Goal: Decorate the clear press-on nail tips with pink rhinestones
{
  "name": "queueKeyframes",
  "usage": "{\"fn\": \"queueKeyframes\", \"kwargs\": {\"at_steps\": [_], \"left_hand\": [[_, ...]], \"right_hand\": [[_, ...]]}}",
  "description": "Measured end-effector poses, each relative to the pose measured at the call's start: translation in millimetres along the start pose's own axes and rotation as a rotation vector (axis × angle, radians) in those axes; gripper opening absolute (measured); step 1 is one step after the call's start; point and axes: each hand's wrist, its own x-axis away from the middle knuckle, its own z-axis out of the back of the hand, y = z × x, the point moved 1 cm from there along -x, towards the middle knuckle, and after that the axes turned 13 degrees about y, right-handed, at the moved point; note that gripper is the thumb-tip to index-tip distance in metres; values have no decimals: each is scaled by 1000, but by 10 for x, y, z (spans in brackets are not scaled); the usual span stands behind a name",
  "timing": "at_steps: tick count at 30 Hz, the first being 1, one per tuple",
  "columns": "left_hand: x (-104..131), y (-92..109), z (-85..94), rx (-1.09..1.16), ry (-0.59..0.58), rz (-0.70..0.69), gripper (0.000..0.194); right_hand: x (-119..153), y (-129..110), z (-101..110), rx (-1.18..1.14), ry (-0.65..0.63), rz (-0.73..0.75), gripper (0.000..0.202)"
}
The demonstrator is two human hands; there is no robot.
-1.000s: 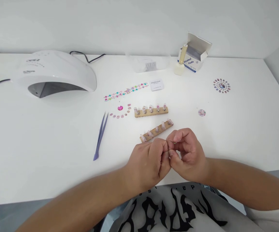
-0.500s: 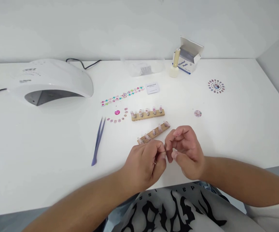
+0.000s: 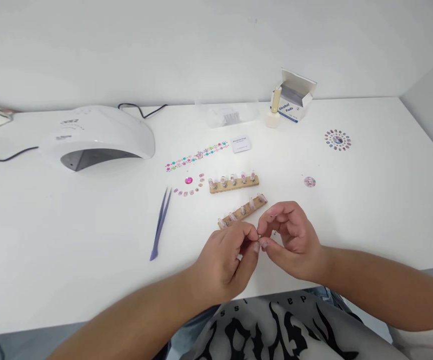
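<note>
My left hand (image 3: 229,260) and my right hand (image 3: 293,242) meet fingertip to fingertip above the front of the white table. Both are pinched around something tiny between them, too small to name. Just beyond my left hand lies a slanted wooden strip (image 3: 243,212) bearing several clear pinkish nail tips. Behind it, a second wooden strip (image 3: 234,186) carries several decorated nail tips. Left of the strips are a pink gem (image 3: 188,180) with an arc of small oval stickers (image 3: 186,193) and purple tweezers (image 3: 160,226).
A white nail lamp (image 3: 107,132) stands at the back left. Further back are a clear plastic tray (image 3: 231,116), a bottle (image 3: 273,111) and an open alcohol pads box (image 3: 293,102). Flower stickers (image 3: 197,156), a white packet (image 3: 241,144) and round sticker patterns (image 3: 337,140) lie flat.
My right thumb and index finger have closed in to meet my left fingertips at the tiny thing. The whole view has shifted slightly, with the table items appearing lower and further right.
</note>
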Motion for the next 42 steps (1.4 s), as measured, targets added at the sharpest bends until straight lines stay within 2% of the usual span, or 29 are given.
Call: {"fn": "queueKeyframes", "kwargs": {"at_steps": [6,12,22,33,35,38,42], "left_hand": [[-12,6,-2,-4,-3,7,9],[-39,-43,-69,13,68,-101,14],[-124,63,-77,-112,131,-106,14],[-109,27,-82,-85,169,-146,16],[-97,10,-71,-31,154,-130,15],[-55,-30,-55,95,105,-36,13],[25,-104,-48,319,128,122,9]], "right_hand": [[22,-2,9,23,-7,-42,27],[46,-10,-38,-4,-3,-77,25],[76,11,-115,18,44,-94,27],[77,-9,-137,119,32,-5,28],[65,-5,-131,73,10,15,24],[48,14,-86,-52,-17,42,19],[38,64,-1,-130,50,63,25]]}}
